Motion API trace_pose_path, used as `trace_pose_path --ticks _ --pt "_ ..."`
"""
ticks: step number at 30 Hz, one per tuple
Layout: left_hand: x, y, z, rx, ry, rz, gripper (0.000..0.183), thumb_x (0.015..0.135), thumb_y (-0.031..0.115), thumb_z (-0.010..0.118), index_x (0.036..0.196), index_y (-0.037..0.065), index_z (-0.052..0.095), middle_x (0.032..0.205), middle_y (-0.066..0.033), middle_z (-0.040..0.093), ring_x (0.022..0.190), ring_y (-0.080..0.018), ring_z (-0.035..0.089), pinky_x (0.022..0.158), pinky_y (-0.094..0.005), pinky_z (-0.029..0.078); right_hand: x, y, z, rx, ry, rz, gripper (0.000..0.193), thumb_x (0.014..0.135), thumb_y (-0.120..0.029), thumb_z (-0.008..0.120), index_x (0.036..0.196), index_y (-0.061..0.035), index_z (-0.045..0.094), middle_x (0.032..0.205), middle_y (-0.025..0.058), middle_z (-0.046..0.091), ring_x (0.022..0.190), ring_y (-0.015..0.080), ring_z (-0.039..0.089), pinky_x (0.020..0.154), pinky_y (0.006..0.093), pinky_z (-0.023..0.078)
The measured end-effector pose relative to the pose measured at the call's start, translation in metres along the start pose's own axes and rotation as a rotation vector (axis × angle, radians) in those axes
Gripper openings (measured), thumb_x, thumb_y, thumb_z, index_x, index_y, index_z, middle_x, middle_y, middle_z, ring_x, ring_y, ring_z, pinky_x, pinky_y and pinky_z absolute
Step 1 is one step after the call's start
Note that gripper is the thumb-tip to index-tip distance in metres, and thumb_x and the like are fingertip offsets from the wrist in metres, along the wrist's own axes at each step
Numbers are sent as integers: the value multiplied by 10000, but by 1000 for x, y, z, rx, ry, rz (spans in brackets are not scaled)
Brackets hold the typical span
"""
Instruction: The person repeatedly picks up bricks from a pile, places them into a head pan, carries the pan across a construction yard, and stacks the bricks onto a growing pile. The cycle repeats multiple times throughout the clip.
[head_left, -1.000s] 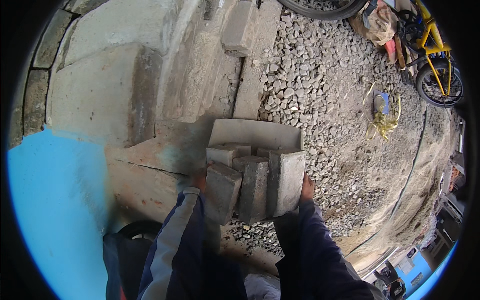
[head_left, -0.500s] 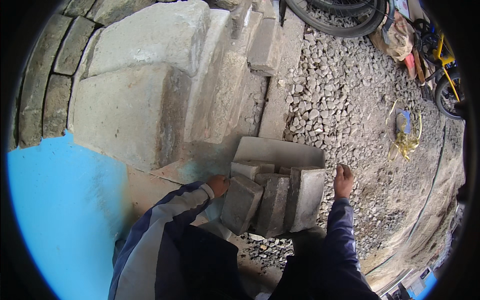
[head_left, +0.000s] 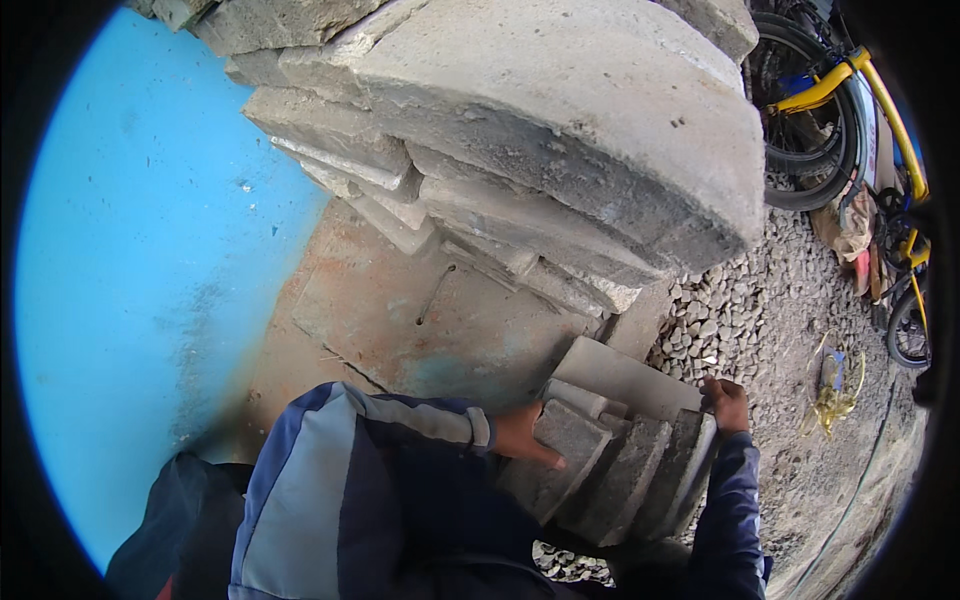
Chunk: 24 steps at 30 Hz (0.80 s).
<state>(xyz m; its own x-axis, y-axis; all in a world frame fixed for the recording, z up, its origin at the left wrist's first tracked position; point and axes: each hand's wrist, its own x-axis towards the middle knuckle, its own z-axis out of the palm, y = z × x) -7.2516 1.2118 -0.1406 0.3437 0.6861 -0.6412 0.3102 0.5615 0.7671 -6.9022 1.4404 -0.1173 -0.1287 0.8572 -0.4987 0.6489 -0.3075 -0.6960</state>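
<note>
Several grey concrete blocks [head_left: 625, 475] stand on edge, packed side by side in front of me. Behind them rises a smooth grey panel [head_left: 625, 378], perhaps a container's wall; its lower part is hidden. My left hand [head_left: 528, 437] grips the leftmost concrete block [head_left: 560, 455], one digit lying over its top and the other fingers out of sight at its side. At the far right corner of the load, my right hand [head_left: 728, 403] is closed, with curled fingers against the edge of the rightmost concrete block [head_left: 690, 480], close to the panel's corner.
A tall stack of rough concrete slabs [head_left: 560, 110] fills the far side. A blue wall [head_left: 150, 250] borders the left, above a stained concrete floor [head_left: 400, 310]. Gravel [head_left: 715, 315] lies on the right, with a yellow bicycle [head_left: 865, 65] and yellow strapping [head_left: 830, 408].
My view has swung, bringing the slab stack nearer and the load lower right. My left hand has come over the leftmost block's top; my right hand has closed in on the right edge.
</note>
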Motion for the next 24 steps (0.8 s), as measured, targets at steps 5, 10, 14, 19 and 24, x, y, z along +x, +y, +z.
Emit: trace_pose_path --ticks 5,10,14,19,24 --pt "8 -29 12 -249 29 11 1042 736 438 893 1429 -93 324 1405 -222 501 1298 -318 508 1115 -401 394 2 4 0 -172 101 -13 417 910 -363 682 838 45 728 662 94 661 606 161 608 596 332 489" --pt "3 -31 14 -452 -154 31 959 770 339 888 1451 -68 351 1428 -229 489 1310 -286 502 1103 -382 410 -2 15 -1 -57 189 -49 407 912 -360 669 824 34 717 676 84 667 618 153 598 611 311 476" --pt "-8 -14 10 -368 -169 109 952 770 389 878 1444 -72 388 1385 -230 535 1303 -292 509 1107 -389 404 -2 18 -5 -134 225 -88 380 926 -322 659 818 38 713 673 65 661 603 135 578 586 307 461" --pt "-21 -27 5 -387 72 146 999 732 447 887 1454 -51 409 1384 -223 551 1290 -311 520 1088 -401 412 6 36 -9 -52 296 -99 389 958 -297 616 762 27 710 597 77 635 525 151 572 537 309 470" --pt "-55 -67 -17 -823 712 93 725 783 430 835 1300 -4 571 1219 -160 657 1139 -267 613 986 -384 467 12 55 -16 58 281 -125 381 963 -276 615 758 36 689 641 76 633 539 147 566 536 314 486"
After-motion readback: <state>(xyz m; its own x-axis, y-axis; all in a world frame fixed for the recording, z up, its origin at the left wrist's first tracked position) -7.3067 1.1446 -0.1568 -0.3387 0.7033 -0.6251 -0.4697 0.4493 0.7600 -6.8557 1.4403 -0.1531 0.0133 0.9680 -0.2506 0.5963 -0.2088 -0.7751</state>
